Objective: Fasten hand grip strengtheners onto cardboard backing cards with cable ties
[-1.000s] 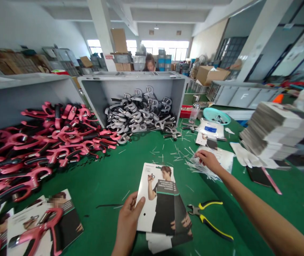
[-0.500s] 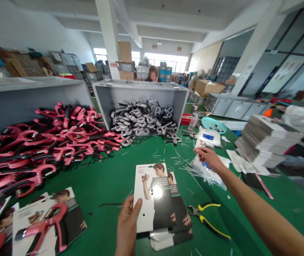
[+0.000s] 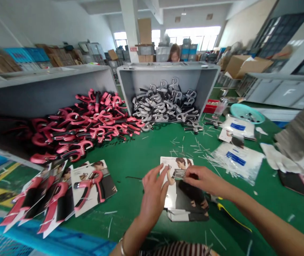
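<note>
Printed cards [image 3: 177,195] lie in a small overlapping stack on the green table. My left hand [image 3: 154,188] rests at the left edge of the top card, its fingers spread. Over the card's upper right, my right hand [image 3: 201,179] is closed in a pinch; what its fingertips hold is too small to make out. Yellow-and-black pliers [image 3: 228,213] lie partly under my right forearm. White ties [image 3: 221,165] spill from a plastic bag [image 3: 245,160] at the right. Several cards carrying pink hand grips [image 3: 90,188] lie at the left.
A grey crate [image 3: 213,85] of grey hand grips [image 3: 162,103] stands behind, with a crate of pink hand grips [image 3: 98,124] at the left. A turquoise plate [image 3: 260,115], a white glove [image 3: 274,156] and a card stack [image 3: 298,131] are at the right. A person [image 3: 174,53] is beyond.
My right hand has come from the ties to the top card. My left hand has opened and shifted on the card's left side. The view has turned left and down.
</note>
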Available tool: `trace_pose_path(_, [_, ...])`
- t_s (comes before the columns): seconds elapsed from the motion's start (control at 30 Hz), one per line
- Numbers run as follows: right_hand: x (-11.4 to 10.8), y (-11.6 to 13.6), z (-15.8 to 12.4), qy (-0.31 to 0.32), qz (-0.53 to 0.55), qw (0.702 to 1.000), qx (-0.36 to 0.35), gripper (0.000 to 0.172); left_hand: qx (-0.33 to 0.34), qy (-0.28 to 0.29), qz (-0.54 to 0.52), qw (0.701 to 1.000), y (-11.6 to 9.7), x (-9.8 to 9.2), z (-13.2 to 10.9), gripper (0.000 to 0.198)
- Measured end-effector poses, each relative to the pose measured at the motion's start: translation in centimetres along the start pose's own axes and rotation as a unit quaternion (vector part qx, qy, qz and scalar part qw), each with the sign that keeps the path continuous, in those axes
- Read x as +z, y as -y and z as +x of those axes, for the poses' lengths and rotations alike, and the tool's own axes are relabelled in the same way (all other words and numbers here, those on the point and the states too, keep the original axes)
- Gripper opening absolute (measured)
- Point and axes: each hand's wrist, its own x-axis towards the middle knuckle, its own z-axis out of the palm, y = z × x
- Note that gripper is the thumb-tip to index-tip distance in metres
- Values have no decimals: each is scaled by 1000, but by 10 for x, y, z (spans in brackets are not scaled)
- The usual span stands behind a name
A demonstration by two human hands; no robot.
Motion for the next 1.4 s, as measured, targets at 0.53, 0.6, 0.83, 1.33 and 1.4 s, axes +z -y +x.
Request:
trace_pose_path(0.53, [74, 11, 11, -79, 510, 853, 84, 26, -262, -17, -254, 931, -23, -8, -8, 28])
trace_pose_path(0.6, [82, 15, 13, -102, 496, 859, 79, 27, -242, -10, -230, 943, -21, -6, -11, 28])
trace_pose_path(0.83, [82, 9, 15, -99, 462, 875, 102, 27, -252, -13, -142, 957, 16, 8, -13, 38])
trace_pose_path(1.33, [72, -17, 47, -223, 455, 861, 44, 27, -313, 21, -386, 867, 49, -2, 5, 34])
trace_pose_path(1.4, [83, -20, 54, -236, 423, 874, 43, 27, -324, 17, -396, 859, 51, -4, 0, 37])
